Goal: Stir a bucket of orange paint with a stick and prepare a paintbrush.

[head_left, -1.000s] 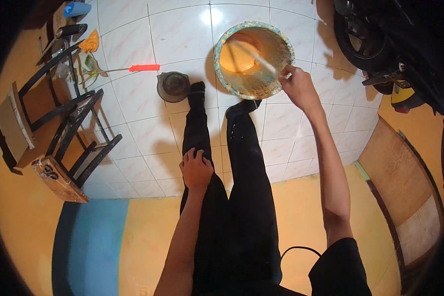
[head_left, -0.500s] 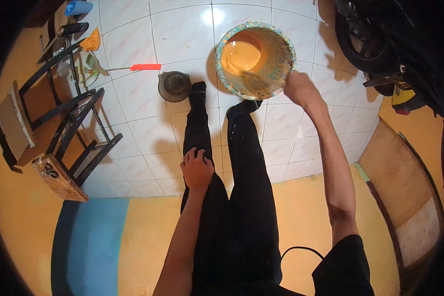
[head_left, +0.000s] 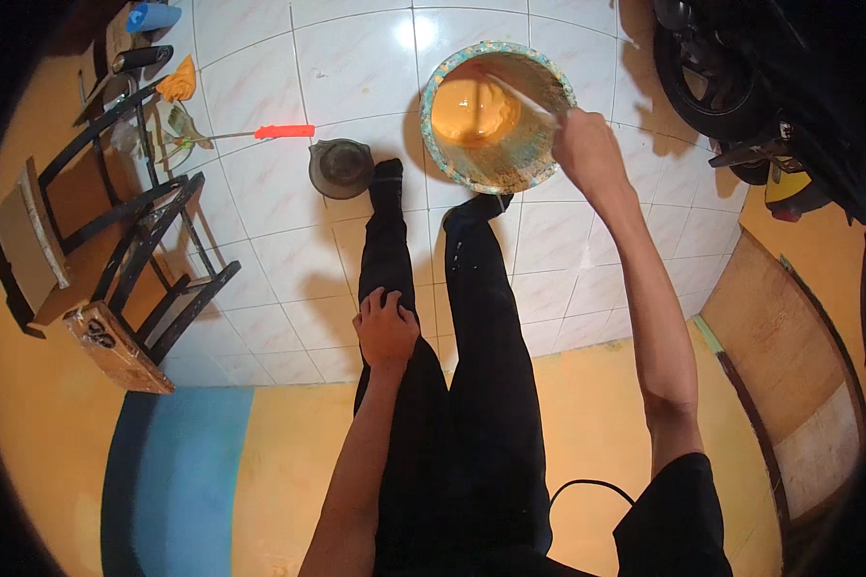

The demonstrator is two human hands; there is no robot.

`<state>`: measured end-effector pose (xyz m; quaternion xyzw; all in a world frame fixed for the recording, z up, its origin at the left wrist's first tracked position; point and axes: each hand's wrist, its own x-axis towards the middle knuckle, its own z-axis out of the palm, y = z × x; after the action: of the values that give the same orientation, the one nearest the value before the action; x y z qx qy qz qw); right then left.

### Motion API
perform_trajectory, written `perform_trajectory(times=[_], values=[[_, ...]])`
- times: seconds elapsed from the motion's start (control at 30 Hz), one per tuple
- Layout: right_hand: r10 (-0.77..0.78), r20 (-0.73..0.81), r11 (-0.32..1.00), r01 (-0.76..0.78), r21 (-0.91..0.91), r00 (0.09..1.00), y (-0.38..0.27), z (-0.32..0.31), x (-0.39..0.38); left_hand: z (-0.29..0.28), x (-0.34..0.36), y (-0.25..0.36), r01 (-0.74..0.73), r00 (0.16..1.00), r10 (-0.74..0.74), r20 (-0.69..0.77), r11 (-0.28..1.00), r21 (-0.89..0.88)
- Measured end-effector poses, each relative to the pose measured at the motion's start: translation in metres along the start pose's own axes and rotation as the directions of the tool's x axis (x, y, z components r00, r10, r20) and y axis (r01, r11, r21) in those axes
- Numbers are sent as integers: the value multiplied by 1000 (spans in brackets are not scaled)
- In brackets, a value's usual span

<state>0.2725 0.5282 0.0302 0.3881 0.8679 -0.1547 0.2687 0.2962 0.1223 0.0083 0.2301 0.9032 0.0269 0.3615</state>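
A round bucket (head_left: 452,176), its rim crusted with dried teal and pale paint, stands on the floor beyond my right foot. Pale orange liquid (head_left: 467,113), like paint, lies in its bottom. Fingers closed, my right hand (head_left: 589,154) grips a thin stick (head_left: 522,97) at the bucket's right rim. The stick slants into the bucket; its far end is blurred. My left hand (head_left: 387,329) rests on my left leg with fingers spread, holding nothing.
A dark grey bowl-like vessel (head_left: 341,169) sits beside my left foot. Farther left lie a tool with a bright red-orange handle (head_left: 284,131) and a black-legged stool (head_left: 154,252) on its side. A motorcycle wheel (head_left: 712,85) stands at far right.
The stick has swung up and across the bucket, now showing more plainly over the liquid. My right hand has shifted and turned slightly; my left hand stays on my leg.
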Motion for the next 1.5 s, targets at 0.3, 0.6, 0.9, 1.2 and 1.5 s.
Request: perform_trajectory(times=[0.3,0.6,0.9,1.2,1.5], values=[[19,-5,999,-19,37,1000,0,2,3,1,-1,1,-5,1000,4,-5,1000,-11],[49,99,999,-48,-12,994,12,0,0,1,-3,-2,2,1000,-2,-3,1000,28],[11,179,1000,-12,7,984,16,12,-17,1,-3,-5,-14,1000,14,-9,999,31],[-128,101,976,107,189,987,-6,19,-23,3,-4,-5,-20,1000,21,-14,999,50],[-120,-4,990,120,76,993,9,31,-23,6,-4,-7,-26,999,28,-44,998,55]])
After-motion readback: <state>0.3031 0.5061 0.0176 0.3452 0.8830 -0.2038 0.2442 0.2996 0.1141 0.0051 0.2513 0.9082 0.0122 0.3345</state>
